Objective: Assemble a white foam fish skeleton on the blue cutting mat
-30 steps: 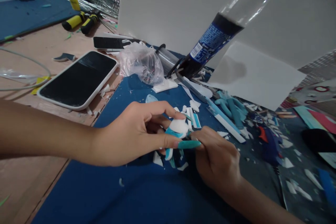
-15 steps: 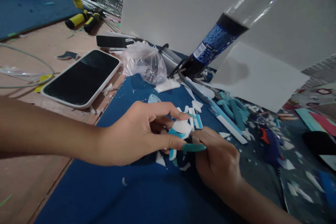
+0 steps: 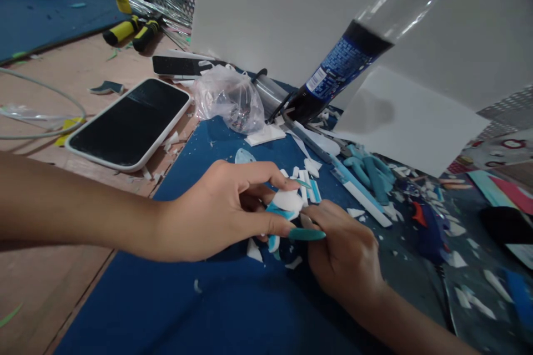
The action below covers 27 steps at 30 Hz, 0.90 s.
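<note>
My left hand [image 3: 233, 211], with long teal nails, is closed around a small white and blue foam piece [image 3: 287, 202]. Its thumb and fingers grip the piece from the left side. Close against that piece on the right is my right hand [image 3: 343, 247], its fingers curled in a pinch. Whatever the right fingers hold is mostly hidden; only a dark bit shows near the fingertips. Beneath both hands lies a blue mat [image 3: 175, 299] with white scraps on it. Just beyond the fingers are white and blue strips [image 3: 310, 186].
A phone [image 3: 131, 125] lies at left beside a clear plastic bag [image 3: 231, 100]. A tall bottle of dark drink [image 3: 341, 66] stands behind. On the right are a cutter knife [image 3: 360, 191], teal pliers [image 3: 370, 172], a glue gun [image 3: 431, 233] and scattered scraps.
My right hand has shifted very slightly to the left against the foam piece. My left hand and the things around stay nearly still.
</note>
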Each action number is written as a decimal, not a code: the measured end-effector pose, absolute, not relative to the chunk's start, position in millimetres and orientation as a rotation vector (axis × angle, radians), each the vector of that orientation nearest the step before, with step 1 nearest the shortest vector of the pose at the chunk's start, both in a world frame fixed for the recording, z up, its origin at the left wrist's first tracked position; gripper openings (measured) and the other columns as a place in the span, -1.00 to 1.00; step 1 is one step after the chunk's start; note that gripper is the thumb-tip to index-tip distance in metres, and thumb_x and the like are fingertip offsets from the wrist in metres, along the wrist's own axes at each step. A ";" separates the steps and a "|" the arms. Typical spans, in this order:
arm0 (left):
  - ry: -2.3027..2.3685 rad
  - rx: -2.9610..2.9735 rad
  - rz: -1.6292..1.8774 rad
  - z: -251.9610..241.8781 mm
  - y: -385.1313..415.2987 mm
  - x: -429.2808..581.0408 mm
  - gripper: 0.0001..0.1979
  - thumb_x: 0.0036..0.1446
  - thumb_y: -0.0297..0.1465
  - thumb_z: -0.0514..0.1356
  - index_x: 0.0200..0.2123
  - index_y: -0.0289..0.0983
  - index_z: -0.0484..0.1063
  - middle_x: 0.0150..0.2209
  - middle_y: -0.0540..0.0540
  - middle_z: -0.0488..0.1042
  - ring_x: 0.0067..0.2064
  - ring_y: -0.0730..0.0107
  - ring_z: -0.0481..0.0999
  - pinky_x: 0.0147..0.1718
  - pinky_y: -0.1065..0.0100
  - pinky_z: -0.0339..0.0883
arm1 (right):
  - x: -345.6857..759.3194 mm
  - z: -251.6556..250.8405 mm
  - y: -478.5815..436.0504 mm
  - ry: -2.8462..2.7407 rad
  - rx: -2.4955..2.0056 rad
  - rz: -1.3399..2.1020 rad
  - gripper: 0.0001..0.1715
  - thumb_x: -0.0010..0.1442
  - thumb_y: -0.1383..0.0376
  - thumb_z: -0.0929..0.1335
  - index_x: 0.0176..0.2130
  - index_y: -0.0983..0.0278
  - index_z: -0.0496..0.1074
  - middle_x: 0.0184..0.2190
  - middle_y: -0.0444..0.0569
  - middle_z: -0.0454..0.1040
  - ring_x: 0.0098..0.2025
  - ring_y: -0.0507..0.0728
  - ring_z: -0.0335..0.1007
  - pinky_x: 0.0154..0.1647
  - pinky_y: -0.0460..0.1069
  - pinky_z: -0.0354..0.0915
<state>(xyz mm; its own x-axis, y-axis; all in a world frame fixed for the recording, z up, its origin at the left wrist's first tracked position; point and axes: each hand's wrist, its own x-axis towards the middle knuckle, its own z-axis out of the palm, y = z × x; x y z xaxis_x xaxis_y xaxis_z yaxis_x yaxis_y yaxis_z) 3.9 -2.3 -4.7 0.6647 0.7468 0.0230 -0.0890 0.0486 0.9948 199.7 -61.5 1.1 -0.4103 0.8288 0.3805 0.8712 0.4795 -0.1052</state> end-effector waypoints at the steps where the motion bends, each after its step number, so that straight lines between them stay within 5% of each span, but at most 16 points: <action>1: 0.607 1.387 0.700 -4.7 -2.3 4.2 -0.74 0.02 -0.40 0.32 -0.17 -0.21 0.47 -0.43 0.05 0.47 -0.41 0.52 0.48 -0.44 0.56 0.47 | 199.8 1.0 -61.7 -2.349 -1.423 -0.153 -0.59 0.31 0.37 0.14 -0.56 0.26 0.23 -0.69 -0.15 0.17 -0.63 0.01 0.11 -0.62 -0.07 0.00; 20: 0.607 1.458 0.679 -4.5 -1.7 4.5 -0.74 0.03 -0.38 0.30 -0.16 -0.21 0.45 -0.41 0.04 0.48 -0.39 0.48 0.48 -0.44 0.51 0.42 | 197.2 0.6 -64.1 -2.372 -1.414 -0.252 -0.67 0.24 0.43 0.15 -0.55 0.23 0.16 -0.68 -0.15 0.17 -0.62 0.03 0.09 -0.60 -0.06 -0.02; 27: 0.737 1.533 0.644 -0.7 -1.3 1.5 -0.45 -0.04 -0.21 0.36 0.01 -0.16 0.29 -0.29 -0.02 0.47 -0.38 0.40 0.52 -0.55 0.49 0.42 | 198.1 1.5 -63.1 -2.349 -1.453 -0.346 -0.59 0.35 0.32 0.12 -0.54 0.23 0.18 -0.67 -0.12 0.19 -0.59 0.05 0.07 -0.58 -0.03 -0.02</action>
<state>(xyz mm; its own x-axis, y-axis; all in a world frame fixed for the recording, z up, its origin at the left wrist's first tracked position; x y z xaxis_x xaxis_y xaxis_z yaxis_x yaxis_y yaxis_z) 1.5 -1.3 -0.7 0.6392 0.7687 -0.0214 0.0824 -0.0408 0.9958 198.1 -63.1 1.5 -0.4090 0.8096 0.4210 0.8966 0.4423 0.0205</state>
